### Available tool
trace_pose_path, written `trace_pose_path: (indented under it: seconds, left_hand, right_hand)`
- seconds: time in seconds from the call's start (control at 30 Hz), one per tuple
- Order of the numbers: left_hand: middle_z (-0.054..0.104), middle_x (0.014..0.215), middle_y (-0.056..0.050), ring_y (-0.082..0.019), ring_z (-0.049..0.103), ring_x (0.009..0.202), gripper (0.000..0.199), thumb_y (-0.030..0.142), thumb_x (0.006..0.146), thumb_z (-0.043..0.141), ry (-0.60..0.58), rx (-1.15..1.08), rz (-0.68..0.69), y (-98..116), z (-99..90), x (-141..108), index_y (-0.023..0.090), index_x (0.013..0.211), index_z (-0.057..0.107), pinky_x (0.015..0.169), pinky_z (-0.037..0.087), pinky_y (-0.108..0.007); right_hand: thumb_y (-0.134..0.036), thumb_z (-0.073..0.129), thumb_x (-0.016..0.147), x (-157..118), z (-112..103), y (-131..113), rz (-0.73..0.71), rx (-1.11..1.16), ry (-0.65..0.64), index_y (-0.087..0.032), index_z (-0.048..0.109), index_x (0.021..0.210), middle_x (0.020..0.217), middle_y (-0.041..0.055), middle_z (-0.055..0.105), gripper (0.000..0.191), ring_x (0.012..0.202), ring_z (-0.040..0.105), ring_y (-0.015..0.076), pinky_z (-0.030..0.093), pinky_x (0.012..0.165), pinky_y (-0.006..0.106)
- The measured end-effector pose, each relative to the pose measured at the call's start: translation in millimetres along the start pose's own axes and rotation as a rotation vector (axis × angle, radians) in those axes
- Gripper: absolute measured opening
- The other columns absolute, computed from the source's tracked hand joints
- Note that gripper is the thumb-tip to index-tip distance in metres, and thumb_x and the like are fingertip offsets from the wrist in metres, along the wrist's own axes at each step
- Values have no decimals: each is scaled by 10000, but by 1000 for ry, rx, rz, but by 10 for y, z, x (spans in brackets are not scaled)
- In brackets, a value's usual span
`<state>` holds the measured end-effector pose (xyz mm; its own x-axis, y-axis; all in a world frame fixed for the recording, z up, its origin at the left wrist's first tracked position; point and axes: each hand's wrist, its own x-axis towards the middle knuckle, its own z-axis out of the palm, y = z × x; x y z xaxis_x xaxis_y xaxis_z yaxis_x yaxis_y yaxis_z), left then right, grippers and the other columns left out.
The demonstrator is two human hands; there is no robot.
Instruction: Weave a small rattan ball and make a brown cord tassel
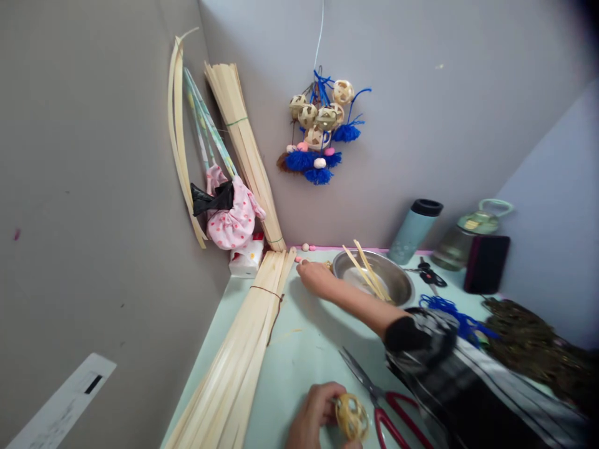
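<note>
Near the bottom edge, my left hand [311, 416] is closed around a small woven bamboo-strip ball [352, 416]. My right hand [316, 279] stretches to the far side of the table, its fingers drawn together beside a small pink bead [298, 259]. What those fingertips grip, if anything, is too small to make out. Just behind lie a pale bead [306, 247] and another pink bead [312, 248] by the wall. Red-handled scissors [374, 391] lie with parted blades right of the ball.
A bundle of bamboo strips [229, 362] covers the table's left side; another bundle [243, 137] leans in the corner. A steel bowl [402, 284] holds thin strips. Behind my right arm are a flask [414, 234], keys [430, 274], a phone [486, 265] and blue yarn [449, 312]. Tasselled balls [318, 125] hang above.
</note>
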<state>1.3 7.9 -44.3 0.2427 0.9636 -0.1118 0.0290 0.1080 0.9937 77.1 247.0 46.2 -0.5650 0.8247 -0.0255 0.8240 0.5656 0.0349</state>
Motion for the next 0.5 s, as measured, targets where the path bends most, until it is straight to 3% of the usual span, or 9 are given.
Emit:
trace_pose_path:
  seconds: [0.07,0.17,0.37,0.5]
  left_hand:
    - [715,1135,-72,-235,681,1022,587,130,656,732,11,20,13,42,-15,-8,220,1222,604,933,500,-304]
    - [707,1151,-71,-231,676,1020,577,141,665,731,-6,18,10,75,-33,-7,222,1223,605,937,498,-307]
    - [702,1143,-60,-236,663,1019,578,140,636,757,-22,48,-19,123,-19,-23,224,1194,634,930,489,-300]
    - [702,1142,-70,-239,662,1018,566,143,657,730,-11,44,12,143,-5,-51,213,1210,630,934,486,-308]
  right_hand:
    - [-319,618,994,226,-14,45,47,22,39,-152,644,1192,1176,88,667,260,999,674,204,579,867,396]
    - [-161,504,1026,393,9,100,87,55,103,-108,689,1107,1164,158,665,208,992,679,228,537,855,351]
    - [-64,424,1009,423,60,295,118,89,117,-85,702,1064,1128,210,661,284,1005,679,271,502,843,359]
    - [-141,474,1030,354,104,292,82,67,53,-65,681,1098,1182,190,648,230,1056,664,242,525,879,363]
